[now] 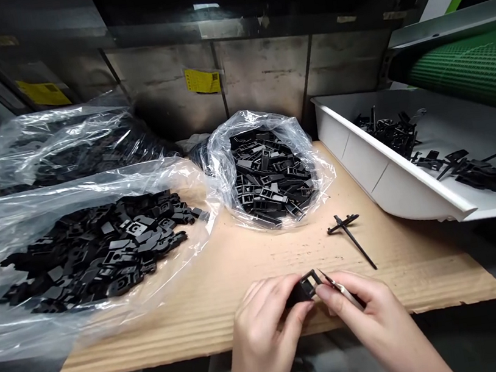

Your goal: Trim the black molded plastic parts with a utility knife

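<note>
My left hand (265,325) pinches a small black plastic part (307,286) with a square window at its end, near the front edge of the cardboard. Close against it, my right hand (366,305) is closed on a craft knife (347,295) with a pale metal body and a thin dark pointed tip. The knife's point is beside the part's frame; whether it touches cannot be made out. Beyond my right hand, a black plastic sprue (352,238) with a long stem and short cross arms lies on the cardboard (259,264).
An open clear bag (317,167) of black parts stands at the middle back. Another clear bag (200,242) with black pieces spreads on the left, a fuller bag (61,138) behind it. On the right, a white tray (365,163) holds black sprues below a green conveyor belt (470,62).
</note>
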Demonstrator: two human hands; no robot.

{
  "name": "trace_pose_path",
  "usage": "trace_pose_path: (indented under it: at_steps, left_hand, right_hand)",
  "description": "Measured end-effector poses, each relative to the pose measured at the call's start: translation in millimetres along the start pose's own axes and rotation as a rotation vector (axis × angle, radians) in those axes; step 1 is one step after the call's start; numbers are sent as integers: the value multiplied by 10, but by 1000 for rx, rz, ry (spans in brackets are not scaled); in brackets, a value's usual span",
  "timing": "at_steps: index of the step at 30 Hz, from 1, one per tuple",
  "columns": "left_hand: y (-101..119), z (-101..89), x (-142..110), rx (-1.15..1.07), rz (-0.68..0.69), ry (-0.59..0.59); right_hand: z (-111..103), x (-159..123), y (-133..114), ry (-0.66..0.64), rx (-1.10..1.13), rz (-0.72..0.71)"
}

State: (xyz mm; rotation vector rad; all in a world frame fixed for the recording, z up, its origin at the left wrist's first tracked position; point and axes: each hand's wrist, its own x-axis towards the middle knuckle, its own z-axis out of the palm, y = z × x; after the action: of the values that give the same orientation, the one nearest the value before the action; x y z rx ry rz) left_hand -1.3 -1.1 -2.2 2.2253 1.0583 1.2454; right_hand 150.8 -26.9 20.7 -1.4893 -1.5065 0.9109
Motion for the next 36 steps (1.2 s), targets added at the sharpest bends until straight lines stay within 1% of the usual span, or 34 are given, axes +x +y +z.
trace_pose_path:
  at_steps: [2, 3, 5, 7, 11, 13, 15, 19, 25, 28, 31, 33, 36]
  left_hand:
    - [-8, -2, -11, 12, 23, 5]
    - [-13, -6, -15, 19, 36, 5]
    - [-24, -21, -14, 29, 51, -5]
    - [-34, -42, 1, 39, 37, -54]
    - [-47, -70, 60, 130, -21, -227]
    - [-53, -69, 84, 148, -36, -258]
    - [-59, -63, 98, 142, -42, -259]
    - [-64, -62, 97, 142, -41, -259]
    - [-74, -74, 91, 138, -22, -266]
    - [-77, -76, 93, 140, -20, -275]
    - [-74, -78, 94, 137, -13, -280]
    - [-70, -77, 96, 140, -10, -270]
    - [-61, -71, 99, 150, -4, -257]
  right_hand:
    - [-23, -23, 63, 20, -53, -17]
    - [-49, -40, 102, 36, -121, -44]
    - [-128, -78, 176, 46, -334, -154]
    - [-227, -108, 228, 32, -577, -280]
    - [-381, -101, 211, -54, -950, -577]
    - [-400, -67, 161, -116, -1063, -714]
    - [-386, -28, 114, -153, -1111, -767]
    - [-328, 23, 84, -199, -1110, -784]
    - [-292, 24, 112, -170, -1066, -779]
    - [-275, 12, 107, -127, -1064, -748]
    - [-241, 19, 62, -118, -1121, -697]
    - [-209, 38, 8, -131, -1168, -657]
    - [-164, 86, -89, -198, -1199, -589]
